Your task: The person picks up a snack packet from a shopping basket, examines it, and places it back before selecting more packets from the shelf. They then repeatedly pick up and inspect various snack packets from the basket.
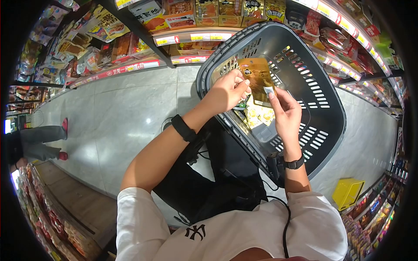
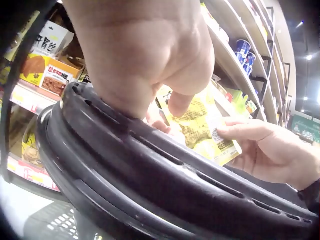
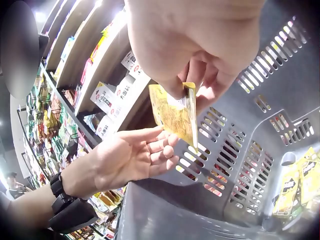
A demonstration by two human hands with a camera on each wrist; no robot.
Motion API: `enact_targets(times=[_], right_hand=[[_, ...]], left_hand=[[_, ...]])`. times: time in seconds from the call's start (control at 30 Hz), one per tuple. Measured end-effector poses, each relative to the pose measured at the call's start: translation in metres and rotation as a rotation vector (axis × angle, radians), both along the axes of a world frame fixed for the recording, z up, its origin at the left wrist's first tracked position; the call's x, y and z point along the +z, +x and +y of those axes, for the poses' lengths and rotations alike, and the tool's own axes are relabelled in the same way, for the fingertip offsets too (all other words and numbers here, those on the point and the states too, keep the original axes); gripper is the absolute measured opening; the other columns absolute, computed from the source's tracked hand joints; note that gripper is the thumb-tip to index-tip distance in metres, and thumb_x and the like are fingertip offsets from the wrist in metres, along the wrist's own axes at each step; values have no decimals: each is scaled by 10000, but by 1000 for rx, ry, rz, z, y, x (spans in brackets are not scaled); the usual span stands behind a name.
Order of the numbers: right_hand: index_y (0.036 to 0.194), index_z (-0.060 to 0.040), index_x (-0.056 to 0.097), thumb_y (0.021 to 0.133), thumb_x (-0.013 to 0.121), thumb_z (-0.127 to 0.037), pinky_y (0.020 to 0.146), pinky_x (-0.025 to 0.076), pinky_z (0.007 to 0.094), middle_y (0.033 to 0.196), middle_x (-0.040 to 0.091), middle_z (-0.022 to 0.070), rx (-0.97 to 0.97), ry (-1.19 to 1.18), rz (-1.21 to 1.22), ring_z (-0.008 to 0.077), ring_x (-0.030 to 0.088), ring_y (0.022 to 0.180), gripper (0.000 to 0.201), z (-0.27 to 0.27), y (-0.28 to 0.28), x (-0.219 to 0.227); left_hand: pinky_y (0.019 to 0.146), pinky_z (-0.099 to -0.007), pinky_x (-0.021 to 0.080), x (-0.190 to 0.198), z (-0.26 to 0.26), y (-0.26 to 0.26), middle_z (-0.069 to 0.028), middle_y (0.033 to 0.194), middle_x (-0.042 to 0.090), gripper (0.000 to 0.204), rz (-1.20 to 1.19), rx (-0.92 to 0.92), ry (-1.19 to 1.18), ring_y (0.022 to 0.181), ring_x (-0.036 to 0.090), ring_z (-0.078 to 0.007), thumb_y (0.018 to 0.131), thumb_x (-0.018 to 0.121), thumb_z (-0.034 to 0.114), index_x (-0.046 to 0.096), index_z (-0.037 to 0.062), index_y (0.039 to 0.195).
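A flat gold-brown snack packet (image 1: 257,76) with a white label is tilted above the shopping basket in the head view. My right hand (image 1: 288,114) pinches its lower right edge, thumb on the front. At the packet's opposite side is my left hand (image 1: 227,92). The right wrist view shows that left hand (image 3: 127,155) with loosely curled fingers, thumb tip right at the packet's (image 3: 175,115) lower corner. Beneath both hands, several yellow packets (image 1: 257,115) lie inside the dark grey basket (image 1: 335,126). In the left wrist view the basket rim (image 2: 165,175) passes below my hands.
Snack shelves (image 1: 191,37) with price strips curve around the front. Another person's legs (image 1: 41,141) are in the aisle at left. On the grey floor (image 1: 135,91) at lower right stands a yellow container (image 1: 348,193).
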State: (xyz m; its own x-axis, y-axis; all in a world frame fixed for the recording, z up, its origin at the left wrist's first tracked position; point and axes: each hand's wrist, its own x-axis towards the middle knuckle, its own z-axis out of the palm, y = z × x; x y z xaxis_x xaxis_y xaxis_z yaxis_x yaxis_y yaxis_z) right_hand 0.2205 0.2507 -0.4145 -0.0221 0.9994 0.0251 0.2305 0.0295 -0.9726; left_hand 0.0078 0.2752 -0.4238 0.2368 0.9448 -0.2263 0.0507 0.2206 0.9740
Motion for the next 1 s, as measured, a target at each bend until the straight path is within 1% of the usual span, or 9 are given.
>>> enact_targets(times=[0.1,0.23,0.3,0.4,0.43,0.53,0.57,0.87,1.0], right_hand=[[1194,29,703,982,692,-102,778,519,224,957,739,23,0,-17,57,55,647,823,249,0,-1,0],[1209,26,699,976,698,-96,794,528,232,998,740,38,2,-52,67,63,656,861,264,-1,0,1],[1226,4,701,954,709,-81,816,537,254,1082,732,61,54,-28,74,90,668,919,285,-2,-1,2],[1232,-39,716,914,725,-60,853,546,291,1212,702,85,192,53,-2,140,674,1017,319,-5,-12,21],[1230,-55,723,899,730,-53,866,548,304,1256,689,91,246,87,-42,158,675,1051,332,-6,-14,26],[1203,-87,746,870,741,-48,887,545,323,1298,671,87,309,168,-152,189,669,1097,335,-5,-8,16],[1187,-81,750,873,737,-46,882,545,320,1290,673,90,290,140,-111,185,667,1102,316,-5,-9,17],[1200,-50,716,922,692,-19,850,550,264,1284,629,77,91,78,35,128,643,1048,282,-6,-10,13],[1226,-40,693,929,687,-15,850,551,254,1291,619,74,58,68,14,112,630,1032,298,-6,-10,15]], left_hand=[[813,-298,530,3,-1,-1,-111,981,685,196,7,-17,-17,849,643,-140,1064,531,171,508,-20,1106],[845,-303,530,4,-1,-1,-124,1050,701,278,0,-17,-29,888,654,-144,1051,546,154,508,-32,1252],[881,-304,524,11,-2,2,-132,1110,707,366,-44,7,-50,941,663,-152,1038,563,145,490,-30,1352],[826,-276,529,9,-3,-2,-147,1122,705,498,-147,-40,33,989,667,-154,985,657,160,460,-32,1400],[904,-307,519,11,-4,-6,-143,1201,682,472,-277,-76,-26,1082,658,-182,972,655,115,470,-29,1381],[1047,-332,460,2,0,-11,-138,1283,656,478,-312,-137,-15,1203,614,-187,970,592,44,471,-15,1428],[1070,-345,446,4,3,-12,-139,1317,640,494,-340,-129,-122,1236,600,-198,953,561,-11,465,-8,1438],[1086,-368,445,5,3,-8,-169,1332,632,535,-425,-117,-106,1254,603,-228,945,523,-82,431,-7,1466],[1029,-362,501,-1,2,-6,-195,1311,636,529,-429,-81,-118,1197,647,-249,943,467,-120,395,-24,1459]])
